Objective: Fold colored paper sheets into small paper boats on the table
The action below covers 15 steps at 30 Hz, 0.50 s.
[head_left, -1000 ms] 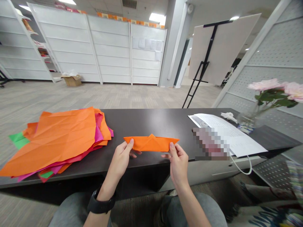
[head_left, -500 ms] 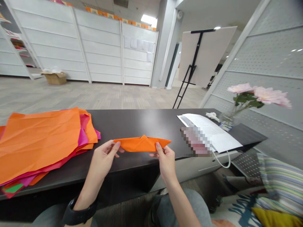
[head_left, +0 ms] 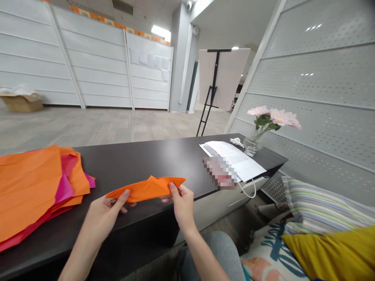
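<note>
the left hand and the right hand each pinched one end of the folded orange paper boat with closed fingers, just above the dark table.

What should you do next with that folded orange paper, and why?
Probably lower the folded orange paper onto the dark table: the left hand and right hand only pinch its two ends, and it hangs tilted over the near edge.

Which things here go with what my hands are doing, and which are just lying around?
In use: folded orange paper, held by left hand and right hand; coloured sheets.
Lying about: printed pages, flower vase, yellow cushion, easel.
</note>
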Tool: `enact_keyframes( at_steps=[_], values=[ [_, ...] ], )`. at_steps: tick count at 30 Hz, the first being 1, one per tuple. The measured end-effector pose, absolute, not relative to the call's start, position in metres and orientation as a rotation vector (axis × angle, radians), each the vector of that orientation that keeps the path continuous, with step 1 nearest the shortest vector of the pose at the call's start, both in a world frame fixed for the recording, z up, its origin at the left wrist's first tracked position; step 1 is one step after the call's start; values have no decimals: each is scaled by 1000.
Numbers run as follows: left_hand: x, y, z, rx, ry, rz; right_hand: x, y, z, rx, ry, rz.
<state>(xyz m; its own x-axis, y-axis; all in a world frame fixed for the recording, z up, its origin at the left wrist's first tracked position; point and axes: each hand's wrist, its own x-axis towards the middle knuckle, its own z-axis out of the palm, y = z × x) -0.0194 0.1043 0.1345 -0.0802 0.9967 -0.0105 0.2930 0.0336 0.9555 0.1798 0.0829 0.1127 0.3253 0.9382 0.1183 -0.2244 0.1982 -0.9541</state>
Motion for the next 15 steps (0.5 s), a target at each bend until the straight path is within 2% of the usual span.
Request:
enact_keyframes(
  at_steps=[9,15],
  values=[
    [-16,111,116,1382,1537,1223,180,86,110,-1007,-829,966],
    [-16,100,124,1470,1321,1098,176,82,104,-1113,-977,884]
  ],
)
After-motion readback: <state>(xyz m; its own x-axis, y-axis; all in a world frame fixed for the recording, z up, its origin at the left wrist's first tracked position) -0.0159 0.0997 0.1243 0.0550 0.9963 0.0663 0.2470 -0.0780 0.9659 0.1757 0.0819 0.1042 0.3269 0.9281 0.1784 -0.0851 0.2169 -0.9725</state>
